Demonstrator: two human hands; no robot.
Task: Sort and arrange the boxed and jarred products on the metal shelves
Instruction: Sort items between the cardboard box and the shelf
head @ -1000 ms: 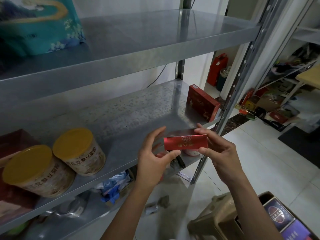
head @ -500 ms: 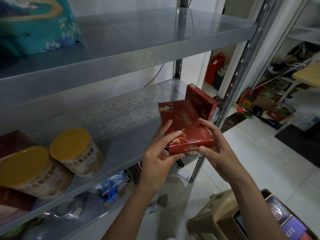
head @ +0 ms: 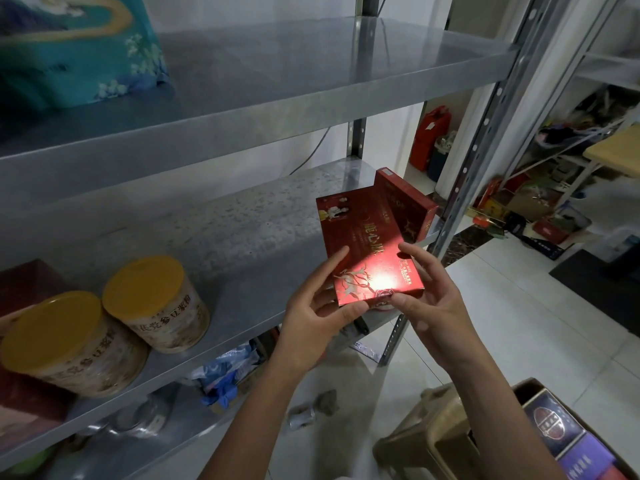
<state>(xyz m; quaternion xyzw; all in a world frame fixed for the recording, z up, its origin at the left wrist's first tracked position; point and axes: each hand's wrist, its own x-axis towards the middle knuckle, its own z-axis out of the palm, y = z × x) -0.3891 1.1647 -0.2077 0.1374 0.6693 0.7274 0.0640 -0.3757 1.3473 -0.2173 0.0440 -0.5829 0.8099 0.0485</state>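
A flat red box (head: 363, 244) with gold writing is tilted face up over the front right of the middle metal shelf (head: 214, 237). My left hand (head: 317, 310) grips its near left corner, thumb under the edge. My right hand (head: 427, 299) pinches its near right corner. Behind it a second red box (head: 407, 206) stands on the shelf near the right post. Two jars with yellow lids, one nearer the middle (head: 157, 303) and one at the left (head: 65, 344), stand at the shelf's left front.
A teal patterned bag (head: 76, 53) sits on the upper shelf at left. Dark red boxes (head: 24, 285) flank the jars. A cardboard carton (head: 561, 434) with purple boxes rests on a brown stool (head: 415, 441) at lower right. Clutter lies on the bottom shelf and the floor beyond.
The red box was held edge-on in front of the shelf, then tipped face up and lifted toward the shelf beside the standing red box. Both hands rose with it.
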